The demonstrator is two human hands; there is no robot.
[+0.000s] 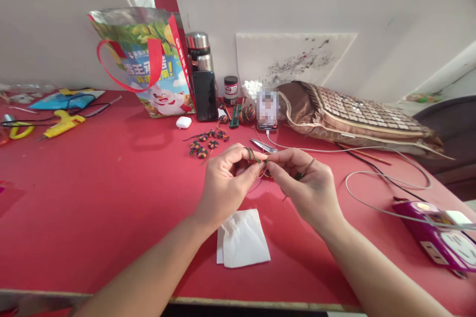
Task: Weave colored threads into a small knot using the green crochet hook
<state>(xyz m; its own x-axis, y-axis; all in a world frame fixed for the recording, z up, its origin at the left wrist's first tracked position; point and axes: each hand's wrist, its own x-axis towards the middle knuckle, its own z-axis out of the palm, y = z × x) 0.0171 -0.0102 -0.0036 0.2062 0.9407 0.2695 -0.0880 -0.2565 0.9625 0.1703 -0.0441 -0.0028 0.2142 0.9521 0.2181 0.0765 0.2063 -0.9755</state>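
White cloth [246,238]: flat on the red table [148,208], nearest the front edge, between the forearms.
Purple power strip [433,237]: at far right, with a white plug fitted.
Left hand [227,176]: closed in a pinch on green yarn [255,157], with a strand looped by the index finger.
Right hand [310,183]: pinching the same yarn, fingertips meeting the other hand's; something thin across the fingers, too small to name.
Green yarn: held above the table, beyond the cloth.
Scissors [262,146]: just beyond the fingertips, partly hidden.
Multicoloured knotted pieces [202,152]: scattered left of the scissors.
Yellow glue gun [64,125]: lying at left.
Earbud case [183,122]: lid closed.
Lit phone [267,109]: upright, cable plugged in below, beside a multicoloured yarn ball [247,114].
Black phone [206,96]: leaning upright against the flask [199,49], which has its cap on.
Jar [230,91]: black lid on, contents impossible to tell.
Brown bag [360,116]: lying with mouth gaping leftward, brown lining showing, contents hidden.
Shopping bag [148,67]: standing, top open, silvery lining showing, inside out of sight.
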